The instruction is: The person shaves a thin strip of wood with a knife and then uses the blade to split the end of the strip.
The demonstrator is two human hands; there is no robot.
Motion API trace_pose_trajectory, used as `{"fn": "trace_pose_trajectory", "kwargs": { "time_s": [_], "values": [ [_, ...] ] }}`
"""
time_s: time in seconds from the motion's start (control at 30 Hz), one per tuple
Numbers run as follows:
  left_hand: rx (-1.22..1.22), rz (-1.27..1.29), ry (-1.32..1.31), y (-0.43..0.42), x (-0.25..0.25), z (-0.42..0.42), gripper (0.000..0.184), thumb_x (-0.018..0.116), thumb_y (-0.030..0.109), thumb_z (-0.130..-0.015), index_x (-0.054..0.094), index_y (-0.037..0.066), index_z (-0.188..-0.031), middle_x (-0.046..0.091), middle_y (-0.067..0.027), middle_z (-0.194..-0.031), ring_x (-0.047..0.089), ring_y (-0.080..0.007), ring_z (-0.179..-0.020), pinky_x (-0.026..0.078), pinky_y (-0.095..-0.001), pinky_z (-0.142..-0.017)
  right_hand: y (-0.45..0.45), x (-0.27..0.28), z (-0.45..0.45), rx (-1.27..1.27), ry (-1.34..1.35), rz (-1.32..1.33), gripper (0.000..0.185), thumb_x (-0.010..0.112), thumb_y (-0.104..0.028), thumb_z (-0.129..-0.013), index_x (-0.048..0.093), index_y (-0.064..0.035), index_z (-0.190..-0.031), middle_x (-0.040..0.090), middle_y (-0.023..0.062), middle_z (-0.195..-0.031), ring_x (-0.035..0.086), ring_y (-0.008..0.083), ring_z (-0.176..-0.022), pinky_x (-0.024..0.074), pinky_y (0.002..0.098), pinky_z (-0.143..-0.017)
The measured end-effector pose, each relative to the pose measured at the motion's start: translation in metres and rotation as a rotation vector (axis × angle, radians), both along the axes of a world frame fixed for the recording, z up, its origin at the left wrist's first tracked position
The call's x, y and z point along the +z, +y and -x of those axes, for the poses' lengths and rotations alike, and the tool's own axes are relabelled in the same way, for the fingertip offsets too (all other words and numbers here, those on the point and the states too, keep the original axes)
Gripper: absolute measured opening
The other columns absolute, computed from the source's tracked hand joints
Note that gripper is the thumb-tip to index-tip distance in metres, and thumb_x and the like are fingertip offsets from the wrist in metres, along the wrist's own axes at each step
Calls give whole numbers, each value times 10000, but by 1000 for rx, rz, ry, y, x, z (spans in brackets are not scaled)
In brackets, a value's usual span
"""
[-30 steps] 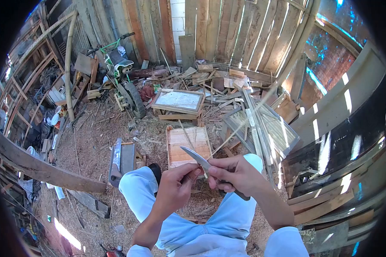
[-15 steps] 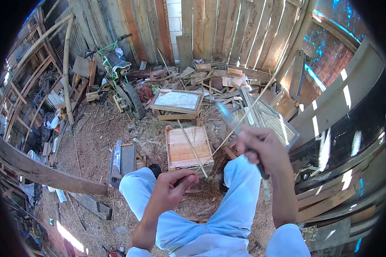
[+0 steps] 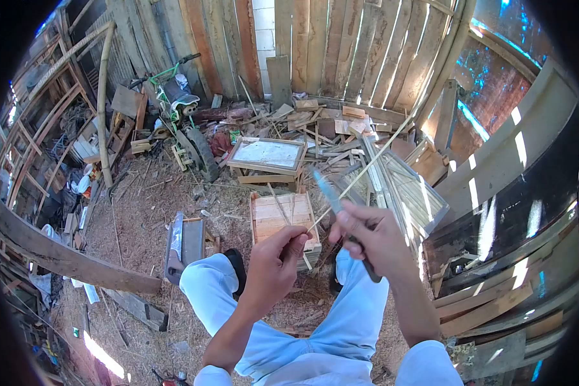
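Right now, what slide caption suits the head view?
Left hand pinches a thin stick; right hand holds a knife.

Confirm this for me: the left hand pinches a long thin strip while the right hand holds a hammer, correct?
Not quite: the head view shows a knife in the right hand, not a hammer. The left hand does pinch a long thin strip.
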State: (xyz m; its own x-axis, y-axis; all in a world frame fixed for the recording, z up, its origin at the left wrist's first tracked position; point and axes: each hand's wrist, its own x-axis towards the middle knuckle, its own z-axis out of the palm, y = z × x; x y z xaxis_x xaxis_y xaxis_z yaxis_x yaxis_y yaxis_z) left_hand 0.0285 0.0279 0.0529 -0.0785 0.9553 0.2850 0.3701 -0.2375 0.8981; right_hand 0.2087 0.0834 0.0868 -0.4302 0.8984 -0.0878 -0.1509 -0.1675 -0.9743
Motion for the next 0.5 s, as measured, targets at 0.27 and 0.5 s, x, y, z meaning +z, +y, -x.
{"fn": "trace_pose_trajectory", "kwargs": {
  "time_s": [0.27, 0.5],
  "values": [
    [21, -47, 44, -10, -2, 2, 110, 594, 10, -867, 618, -24, -969, 661, -125, -812, 626, -164, -689, 480, -259, -628, -5, -1, -4, 250, 19, 107, 277, 539, -170, -948, 601, -3, -1160, 609, 26, -765, 422, 34, -511, 315, 171, -420],
    [23, -118, 73, -20, -10, 10, 75, 595, 17, -878, 628, -27, -930, 640, -32, -744, 522, -58, -633, 412, -202, -567, 5, 12, -21, 45, 28, 75, 201, 562, -173, -933, 615, 20, -948, 554, 32, -700, 414, 32, -489, 288, 168, -394]
  ]
}}
